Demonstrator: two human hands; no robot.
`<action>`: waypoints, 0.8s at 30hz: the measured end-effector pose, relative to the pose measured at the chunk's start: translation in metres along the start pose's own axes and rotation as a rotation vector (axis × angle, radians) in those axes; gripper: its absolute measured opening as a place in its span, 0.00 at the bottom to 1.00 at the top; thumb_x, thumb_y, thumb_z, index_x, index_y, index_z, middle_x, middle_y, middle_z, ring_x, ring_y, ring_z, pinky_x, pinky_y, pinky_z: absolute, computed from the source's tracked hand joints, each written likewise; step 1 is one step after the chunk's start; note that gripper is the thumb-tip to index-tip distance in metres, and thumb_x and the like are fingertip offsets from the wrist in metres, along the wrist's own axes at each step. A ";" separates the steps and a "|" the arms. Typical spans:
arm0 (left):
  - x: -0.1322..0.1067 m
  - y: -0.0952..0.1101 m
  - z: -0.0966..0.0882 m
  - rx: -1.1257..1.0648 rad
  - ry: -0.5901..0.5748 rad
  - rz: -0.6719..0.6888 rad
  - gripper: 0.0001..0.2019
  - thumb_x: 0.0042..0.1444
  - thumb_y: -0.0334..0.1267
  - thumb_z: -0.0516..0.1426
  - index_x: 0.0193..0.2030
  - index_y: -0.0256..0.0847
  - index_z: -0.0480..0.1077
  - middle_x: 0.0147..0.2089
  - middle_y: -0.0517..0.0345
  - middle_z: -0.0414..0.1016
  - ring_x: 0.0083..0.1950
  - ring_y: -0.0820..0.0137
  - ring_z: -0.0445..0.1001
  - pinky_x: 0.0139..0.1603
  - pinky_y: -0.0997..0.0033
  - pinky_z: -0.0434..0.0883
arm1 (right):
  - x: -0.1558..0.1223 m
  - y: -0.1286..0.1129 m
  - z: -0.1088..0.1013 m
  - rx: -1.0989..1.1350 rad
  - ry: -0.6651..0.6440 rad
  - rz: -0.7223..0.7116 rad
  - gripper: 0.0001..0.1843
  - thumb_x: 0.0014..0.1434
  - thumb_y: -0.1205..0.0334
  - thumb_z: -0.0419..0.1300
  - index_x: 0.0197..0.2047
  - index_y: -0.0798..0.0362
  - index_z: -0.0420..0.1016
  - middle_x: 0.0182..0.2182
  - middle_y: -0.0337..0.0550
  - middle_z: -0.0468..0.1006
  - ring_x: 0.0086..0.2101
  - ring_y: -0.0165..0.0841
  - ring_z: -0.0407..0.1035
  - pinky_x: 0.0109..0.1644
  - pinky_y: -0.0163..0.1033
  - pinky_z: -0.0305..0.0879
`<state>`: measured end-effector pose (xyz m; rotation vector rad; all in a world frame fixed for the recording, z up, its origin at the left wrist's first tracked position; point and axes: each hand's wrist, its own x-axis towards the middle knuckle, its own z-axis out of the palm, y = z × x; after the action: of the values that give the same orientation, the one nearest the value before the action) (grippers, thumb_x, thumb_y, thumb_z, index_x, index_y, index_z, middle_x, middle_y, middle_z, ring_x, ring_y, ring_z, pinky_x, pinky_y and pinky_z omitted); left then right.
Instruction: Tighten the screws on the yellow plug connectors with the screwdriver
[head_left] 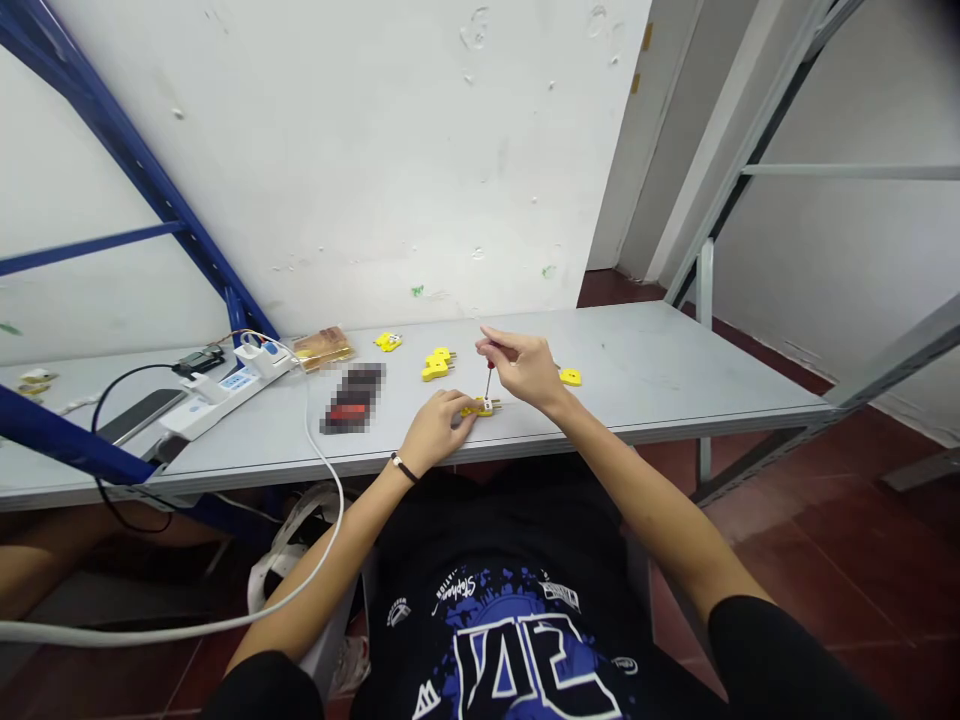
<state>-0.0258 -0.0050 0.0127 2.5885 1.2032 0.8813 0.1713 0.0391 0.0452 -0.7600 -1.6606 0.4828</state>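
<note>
With its fingers closed, my left hand point(436, 428) pins a small yellow plug point(474, 409) with a white inner part against the table near its front edge. The plug's metal pins point right. My right hand point(525, 370) pinches the red handle of a screwdriver point(489, 378) from above. The shaft stands nearly upright, its tip down at the white part of the plug. Fingers hide some of the handle and the plug's left end. Just behind lie other yellow plugs point(437, 365), and one more yellow plug point(571, 377) rests right of my right hand.
On the grey table point(637, 350), a yellow piece point(388, 342) lies near the wall beside a clear plastic bag point(324, 347). A blurred dark item point(356, 397) is left of my hands. Further left are a white power strip point(225, 390), a phone point(142, 414) and a white cable point(334, 470).
</note>
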 end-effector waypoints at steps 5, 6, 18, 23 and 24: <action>0.000 -0.001 0.000 0.002 0.008 0.000 0.10 0.66 0.35 0.56 0.48 0.43 0.78 0.45 0.52 0.80 0.48 0.60 0.75 0.54 0.57 0.73 | 0.000 -0.003 -0.002 0.106 -0.095 0.057 0.21 0.68 0.53 0.57 0.61 0.48 0.77 0.51 0.48 0.83 0.50 0.40 0.78 0.53 0.49 0.78; 0.000 -0.001 0.000 0.006 0.006 -0.001 0.10 0.66 0.35 0.57 0.48 0.43 0.78 0.45 0.53 0.80 0.48 0.60 0.75 0.54 0.57 0.73 | 0.001 -0.006 -0.002 0.089 -0.107 0.052 0.20 0.68 0.52 0.58 0.59 0.47 0.78 0.52 0.48 0.81 0.51 0.40 0.77 0.55 0.49 0.78; 0.000 0.001 -0.001 -0.003 -0.012 -0.017 0.10 0.67 0.34 0.56 0.49 0.43 0.78 0.46 0.53 0.80 0.50 0.61 0.74 0.56 0.59 0.71 | 0.002 -0.010 -0.001 0.034 0.024 0.054 0.19 0.62 0.54 0.63 0.53 0.51 0.81 0.42 0.47 0.84 0.34 0.34 0.79 0.49 0.48 0.81; 0.001 0.001 -0.001 -0.001 -0.007 -0.013 0.10 0.66 0.34 0.56 0.48 0.43 0.78 0.46 0.53 0.80 0.49 0.61 0.75 0.55 0.58 0.72 | 0.003 -0.013 -0.001 -0.090 0.059 0.008 0.15 0.59 0.51 0.67 0.47 0.48 0.85 0.41 0.46 0.82 0.37 0.35 0.78 0.46 0.43 0.80; 0.001 0.001 -0.001 -0.001 -0.007 -0.011 0.10 0.66 0.34 0.56 0.48 0.43 0.78 0.45 0.53 0.80 0.49 0.61 0.75 0.55 0.57 0.72 | 0.003 -0.013 -0.001 -0.076 0.073 0.015 0.15 0.59 0.52 0.67 0.46 0.49 0.85 0.39 0.46 0.82 0.35 0.35 0.78 0.45 0.44 0.81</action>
<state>-0.0255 -0.0052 0.0141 2.5800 1.2137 0.8703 0.1694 0.0323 0.0566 -0.8363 -1.6138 0.3997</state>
